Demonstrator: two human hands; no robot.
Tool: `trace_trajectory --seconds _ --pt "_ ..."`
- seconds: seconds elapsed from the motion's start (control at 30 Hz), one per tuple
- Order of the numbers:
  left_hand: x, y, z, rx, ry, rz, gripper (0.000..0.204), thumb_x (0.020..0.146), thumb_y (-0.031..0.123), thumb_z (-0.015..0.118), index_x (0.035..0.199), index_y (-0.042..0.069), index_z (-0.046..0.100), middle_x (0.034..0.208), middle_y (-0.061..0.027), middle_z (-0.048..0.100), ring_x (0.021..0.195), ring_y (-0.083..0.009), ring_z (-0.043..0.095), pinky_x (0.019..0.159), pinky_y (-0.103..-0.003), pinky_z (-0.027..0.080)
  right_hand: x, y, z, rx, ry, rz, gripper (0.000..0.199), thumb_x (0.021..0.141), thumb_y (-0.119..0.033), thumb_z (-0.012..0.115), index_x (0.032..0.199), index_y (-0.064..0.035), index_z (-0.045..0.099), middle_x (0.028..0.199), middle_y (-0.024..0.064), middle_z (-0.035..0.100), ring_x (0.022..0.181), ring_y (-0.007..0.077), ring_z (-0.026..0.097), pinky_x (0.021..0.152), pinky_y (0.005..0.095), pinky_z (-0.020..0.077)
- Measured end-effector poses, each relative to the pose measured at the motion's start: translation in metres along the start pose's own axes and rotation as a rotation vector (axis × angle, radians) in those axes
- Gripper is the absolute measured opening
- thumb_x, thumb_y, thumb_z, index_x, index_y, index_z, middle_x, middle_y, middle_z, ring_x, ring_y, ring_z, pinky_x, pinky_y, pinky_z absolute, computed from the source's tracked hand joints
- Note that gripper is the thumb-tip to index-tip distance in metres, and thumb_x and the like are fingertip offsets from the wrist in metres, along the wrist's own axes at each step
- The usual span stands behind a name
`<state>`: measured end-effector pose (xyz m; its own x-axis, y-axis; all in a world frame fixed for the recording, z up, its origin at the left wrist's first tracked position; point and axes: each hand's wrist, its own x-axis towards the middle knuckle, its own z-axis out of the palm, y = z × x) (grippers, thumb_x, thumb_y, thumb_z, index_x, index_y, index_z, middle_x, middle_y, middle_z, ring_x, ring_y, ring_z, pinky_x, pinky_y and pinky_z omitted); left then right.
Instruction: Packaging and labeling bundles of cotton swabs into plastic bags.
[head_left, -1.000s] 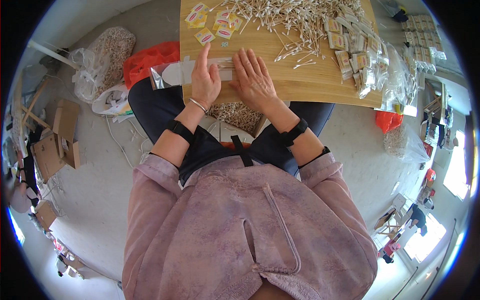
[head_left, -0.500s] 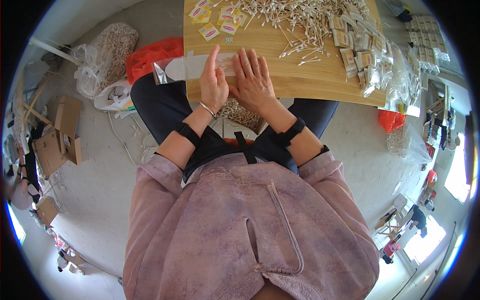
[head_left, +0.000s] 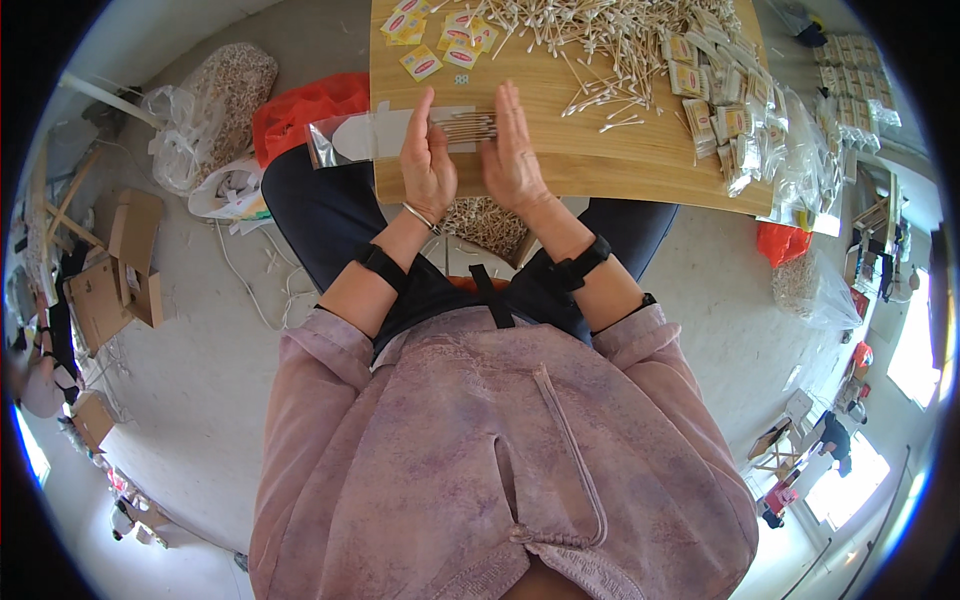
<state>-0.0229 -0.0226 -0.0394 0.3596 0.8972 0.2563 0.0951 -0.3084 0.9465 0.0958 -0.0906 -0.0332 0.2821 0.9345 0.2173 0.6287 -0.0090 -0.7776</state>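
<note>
A row of cotton swabs [head_left: 466, 127] lies side by side near the table's front edge, between my two hands. My left hand [head_left: 430, 165] stands on its edge at the left end of the swabs, fingers straight. At their right end my right hand [head_left: 514, 155] is also on edge, its fingers stretched out and touching or very near the tips. Neither hand grips anything. Left of my left hand lies a white sheet [head_left: 357, 138] with a clear plastic sleeve [head_left: 322, 146] reaching past the table edge. Part of the sheet is hidden behind that hand.
On the wooden table [head_left: 620, 165] sit a heap of loose swabs [head_left: 590, 40], several yellow-and-white cards [head_left: 421, 64] and a pile of packed swab bags [head_left: 735, 120]. A box of swabs [head_left: 487, 225] is below the edge. A red bag [head_left: 305, 112] stands left.
My right hand has lifted off the swabs, turned from flat to on edge and shifted slightly right, uncovering them. The left hand has stayed almost in place.
</note>
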Motion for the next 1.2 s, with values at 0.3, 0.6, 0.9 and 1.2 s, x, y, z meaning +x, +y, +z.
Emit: trace_trajectory --seconds 0.3,0.6,0.9,1.2 --pt "0.000 0.002 0.000 -0.187 0.049 -0.123 0.040 0.101 0.016 0.037 0.137 0.000 0.040 0.133 -0.0144 0.050 0.115 -0.0191 0.051 0.096 -0.029 0.040 0.006 0.000 0.000 0.023 0.099 -0.001 0.069 0.078 0.004 0.045 0.141 0.0095 0.019 0.146 0.0307 0.022 0.139 0.0435 0.018 0.115 0.0471 0.0146" --pt "0.002 0.001 -0.004 -0.247 0.061 -0.093 0.047 0.102 0.028 0.034 0.138 -0.002 0.037 0.138 -0.0149 0.044 0.126 -0.0213 0.042 0.105 -0.032 0.032 -0.002 -0.008 0.003 -0.134 -0.065 -0.045 0.062 0.085 -0.002 0.048 0.141 0.0042 0.025 0.141 0.0228 0.036 0.137 0.0388 0.025 0.114 0.0487 0.0174" --pt "0.002 -0.005 -0.001 -0.504 0.108 -0.180 0.057 0.101 0.040 0.033 0.139 -0.003 0.035 0.143 -0.0171 0.038 0.134 -0.0243 0.033 0.111 -0.036 0.025 0.002 -0.011 0.011 0.062 0.022 0.012 0.063 0.083 0.005 0.045 0.142 0.0053 0.023 0.144 0.0277 0.030 0.139 0.0407 0.020 0.114 0.0443 0.0166" --pt "0.000 -0.013 -0.002 -0.501 0.089 -0.146 0.058 0.101 0.041 0.033 0.138 -0.004 0.036 0.142 -0.0177 0.038 0.135 -0.0253 0.033 0.112 -0.036 0.024 0.009 -0.022 0.022 0.287 0.059 0.098 0.067 0.077 0.012 0.040 0.142 0.0070 0.021 0.144 0.0301 0.027 0.140 0.0449 0.014 0.113 0.0431 0.0186"
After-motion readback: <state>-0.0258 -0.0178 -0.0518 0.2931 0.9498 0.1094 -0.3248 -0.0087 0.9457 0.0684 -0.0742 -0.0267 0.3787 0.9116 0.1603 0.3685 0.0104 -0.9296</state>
